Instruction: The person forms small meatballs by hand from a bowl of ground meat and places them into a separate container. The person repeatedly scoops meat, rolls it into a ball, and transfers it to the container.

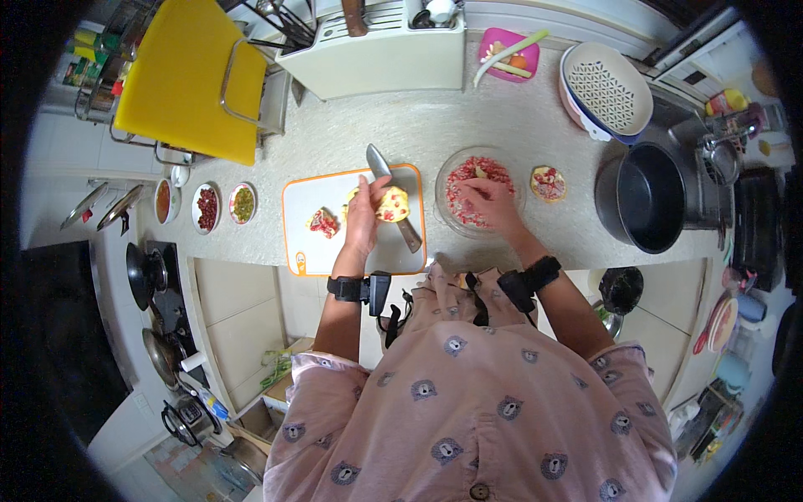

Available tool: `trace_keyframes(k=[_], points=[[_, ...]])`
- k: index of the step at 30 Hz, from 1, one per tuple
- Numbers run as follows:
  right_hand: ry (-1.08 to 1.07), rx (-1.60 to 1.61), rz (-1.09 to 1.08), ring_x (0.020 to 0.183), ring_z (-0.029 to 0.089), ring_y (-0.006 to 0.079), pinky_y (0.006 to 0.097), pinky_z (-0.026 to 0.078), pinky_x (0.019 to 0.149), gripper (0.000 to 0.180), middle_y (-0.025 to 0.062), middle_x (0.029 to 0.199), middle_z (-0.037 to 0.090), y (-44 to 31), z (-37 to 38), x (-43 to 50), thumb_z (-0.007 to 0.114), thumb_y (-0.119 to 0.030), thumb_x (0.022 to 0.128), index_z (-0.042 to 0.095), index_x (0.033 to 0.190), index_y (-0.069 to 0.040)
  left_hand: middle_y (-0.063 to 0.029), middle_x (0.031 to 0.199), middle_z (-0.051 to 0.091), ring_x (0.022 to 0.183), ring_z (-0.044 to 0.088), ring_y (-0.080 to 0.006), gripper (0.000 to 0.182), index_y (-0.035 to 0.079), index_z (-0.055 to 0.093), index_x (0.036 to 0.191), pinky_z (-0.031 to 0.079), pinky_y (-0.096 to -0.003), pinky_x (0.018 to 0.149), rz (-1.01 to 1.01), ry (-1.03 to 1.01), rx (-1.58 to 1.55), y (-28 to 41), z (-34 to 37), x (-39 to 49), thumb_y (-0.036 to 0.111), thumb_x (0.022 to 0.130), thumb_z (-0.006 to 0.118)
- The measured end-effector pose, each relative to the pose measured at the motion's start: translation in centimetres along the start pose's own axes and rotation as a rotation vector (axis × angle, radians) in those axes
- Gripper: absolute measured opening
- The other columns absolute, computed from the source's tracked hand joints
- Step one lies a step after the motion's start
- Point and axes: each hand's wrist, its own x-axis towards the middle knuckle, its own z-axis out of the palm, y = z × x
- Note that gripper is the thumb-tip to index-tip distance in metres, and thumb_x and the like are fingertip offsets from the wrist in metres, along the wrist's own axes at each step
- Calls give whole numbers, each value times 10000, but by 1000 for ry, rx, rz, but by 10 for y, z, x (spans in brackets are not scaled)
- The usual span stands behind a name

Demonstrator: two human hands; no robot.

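Note:
My left hand [362, 216] grips a pomegranate piece [394, 206] with pale yellow membrane and a few red arils, above the white cutting board [301, 251] with an orange rim. Beneath it, a kitchen knife [379, 160] lies slantwise on the board, its wooden handle towards me. Another pomegranate chunk [323, 223] rests left of that hand. Over a clear glass bowl [444, 218] of loose red arils [477, 216], my right hand [495, 204] has its fingers bent down at the arils; whether they pinch anything is hidden. A pale scrap [480, 172] lies among the arils.
Right of the bowl sits a cut pomegranate piece [548, 184], then a large dark pot [640, 197]. Small bowls with red beans [207, 209] and green bits [242, 203] stand at left. Behind are a knife block [389, 63], a pink basket [511, 47] and a colander [605, 94].

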Motion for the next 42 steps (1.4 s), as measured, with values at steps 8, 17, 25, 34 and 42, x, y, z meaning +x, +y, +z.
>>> trace_keyframes(k=[8,17,25,34,42], points=[[18,-13,71,580,535,75,231,414,513,251,24,641,587,-15,4,-13,618,-224,856,627,946,10,-71,1126,606,975,562,-103,338,-8,513,1234,442,-223,847,0,-263,78,-17,82,5,109,917,516],[409,-325,-359,658,575,169,318,448,610,252,103,731,636,14,-14,-7,618,-215,837,640,939,14,-102,1093,614,950,582,-118,365,-37,485,1246,465,-223,827,164,-292,323,-36,125,10,46,897,549],[197,156,172,511,532,91,252,414,470,276,29,604,566,16,-24,-16,545,-239,899,629,842,18,-51,959,639,803,600,-77,239,-12,563,1102,520,-212,599,178,-268,211,-48,127,14,96,889,584],[211,595,341,584,577,145,263,503,558,213,61,733,605,12,-19,-11,532,-212,877,602,880,-11,-54,894,658,759,587,-77,234,-23,585,1060,476,-209,653,269,-156,232,-61,134,19,95,862,629],[139,868,532,776,591,181,314,529,711,195,92,879,600,14,-32,0,526,-158,846,572,977,-21,-71,906,657,783,596,-89,253,-47,576,1071,482,-218,677,432,-172,376,-64,135,19,75,856,630]])
